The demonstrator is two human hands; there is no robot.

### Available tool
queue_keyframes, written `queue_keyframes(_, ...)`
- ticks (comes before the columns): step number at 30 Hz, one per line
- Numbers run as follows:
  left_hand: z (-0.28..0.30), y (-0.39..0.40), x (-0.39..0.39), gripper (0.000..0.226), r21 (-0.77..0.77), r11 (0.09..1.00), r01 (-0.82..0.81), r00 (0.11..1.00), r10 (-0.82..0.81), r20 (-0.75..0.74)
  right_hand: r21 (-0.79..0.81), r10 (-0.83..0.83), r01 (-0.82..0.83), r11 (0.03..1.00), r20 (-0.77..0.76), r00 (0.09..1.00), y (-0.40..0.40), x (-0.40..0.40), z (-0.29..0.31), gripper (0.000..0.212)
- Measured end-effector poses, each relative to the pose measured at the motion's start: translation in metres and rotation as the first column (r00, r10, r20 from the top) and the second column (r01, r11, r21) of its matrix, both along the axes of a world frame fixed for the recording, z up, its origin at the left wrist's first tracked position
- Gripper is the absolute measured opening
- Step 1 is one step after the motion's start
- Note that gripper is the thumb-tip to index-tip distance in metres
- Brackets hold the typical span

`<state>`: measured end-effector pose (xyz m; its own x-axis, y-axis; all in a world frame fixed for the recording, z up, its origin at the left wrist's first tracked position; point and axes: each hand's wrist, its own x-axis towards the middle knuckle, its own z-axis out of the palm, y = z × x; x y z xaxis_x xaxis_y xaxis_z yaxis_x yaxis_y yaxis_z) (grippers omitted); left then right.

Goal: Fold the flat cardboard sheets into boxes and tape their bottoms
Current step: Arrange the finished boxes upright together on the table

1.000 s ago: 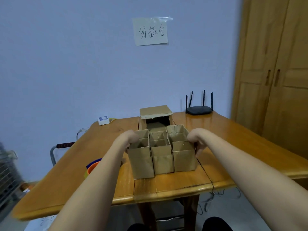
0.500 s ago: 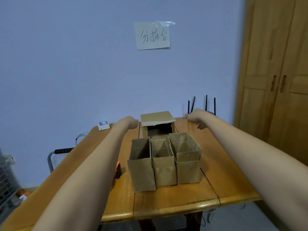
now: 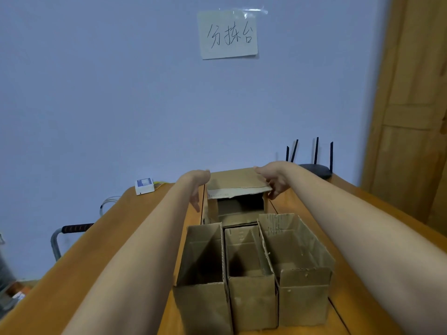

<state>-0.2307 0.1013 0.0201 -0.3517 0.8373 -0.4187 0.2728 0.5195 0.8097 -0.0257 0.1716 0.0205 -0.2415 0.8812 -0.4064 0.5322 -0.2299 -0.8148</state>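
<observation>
Far box (image 3: pixel 238 197) stands on the desk (image 3: pixel 135 238) behind the three near boxes (image 3: pixel 251 274), mouth toward the wearer; left hand (image 3: pixel 197 189) and right hand (image 3: pixel 273 181) flank it equally, fingers relaxed, gripping nothing.

Matt brown corrugated cardboard boxes (image 3: pixel 251 274), rough-edged, stand on a glossy varnished wooden table (image 3: pixel 101 250), nearer than the hands; beyond them a paper note (image 3: pixel 227 35) under shiny tape.
</observation>
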Motion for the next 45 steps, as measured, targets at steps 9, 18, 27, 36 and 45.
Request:
queue_keyframes(9,-0.002,0.012,0.004,0.052,0.009,0.996,0.088,0.991,-0.086,-0.099,0.055,0.018,-0.023,0.998,0.096,0.995,0.004,-0.009,-0.001,0.084)
queue_keyframes(18,0.064,-0.021,0.040,0.092,0.294,0.908,0.298,0.954,-0.272,-0.126,0.219,0.007,0.007,0.976,-0.062,0.998,-0.068,0.070,0.064,0.093)
queue_keyframes(27,0.060,-0.034,0.176,0.059,0.502,0.733,0.459,0.870,-0.256,-0.422,0.039,-0.189,0.188,0.981,0.010,0.982,-0.126,0.184,0.060,0.051)
queue_keyframes(36,0.012,-0.029,0.253,0.028,0.361,0.710,0.605,0.670,-0.208,-0.712,0.021,-0.239,0.250,0.968,0.379,0.894,-0.167,0.227,0.016,0.040)
queue_keyframes(45,-0.024,-0.019,0.240,0.018,0.015,0.751,0.660,0.445,-0.376,-0.813,-0.144,-0.102,0.162,0.976,0.357,0.929,-0.152,0.198,-0.023,0.039)
